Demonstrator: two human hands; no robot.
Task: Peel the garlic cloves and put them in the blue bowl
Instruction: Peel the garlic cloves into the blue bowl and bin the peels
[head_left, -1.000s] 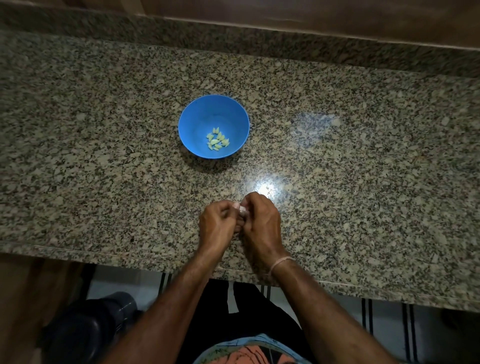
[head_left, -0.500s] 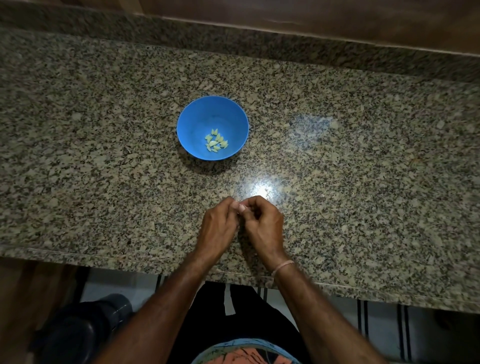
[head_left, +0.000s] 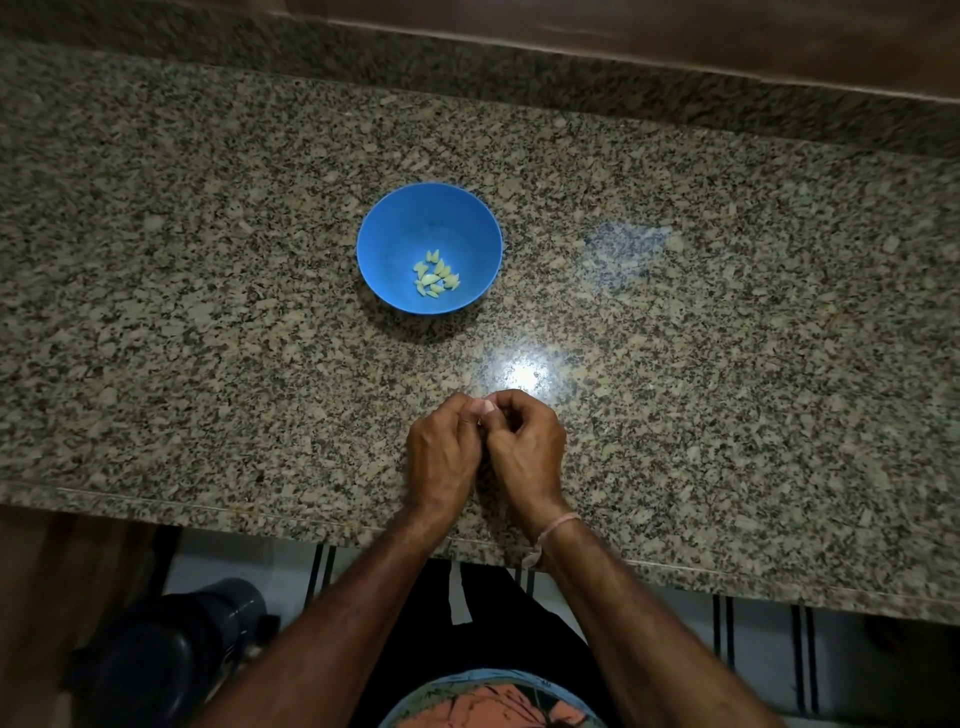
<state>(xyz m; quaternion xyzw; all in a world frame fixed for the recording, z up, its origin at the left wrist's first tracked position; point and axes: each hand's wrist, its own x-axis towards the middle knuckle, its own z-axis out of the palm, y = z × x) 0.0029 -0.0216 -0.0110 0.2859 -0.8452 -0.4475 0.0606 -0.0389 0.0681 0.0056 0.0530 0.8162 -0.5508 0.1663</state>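
A blue bowl (head_left: 395, 228) stands on the granite counter ahead of me, with several pale peeled garlic cloves (head_left: 436, 274) lying at its bottom. Below it, near the counter's front edge, my left hand (head_left: 441, 457) and my right hand (head_left: 527, 452) are pressed together, fingers curled. Between their fingertips they pinch a small whitish garlic clove (head_left: 487, 406), mostly hidden by the fingers. A thin band circles my right wrist.
The speckled granite counter (head_left: 727, 364) runs wide to both sides, with a raised granite ledge and a wooden wall behind it. A bright light reflection lies just beyond my hands. A dark round container (head_left: 171, 654) sits on the floor at lower left.
Both hands have stayed together at the same spot, their fingers shifting slightly around the clove; less of the white clove shows now. The bowl has not moved.
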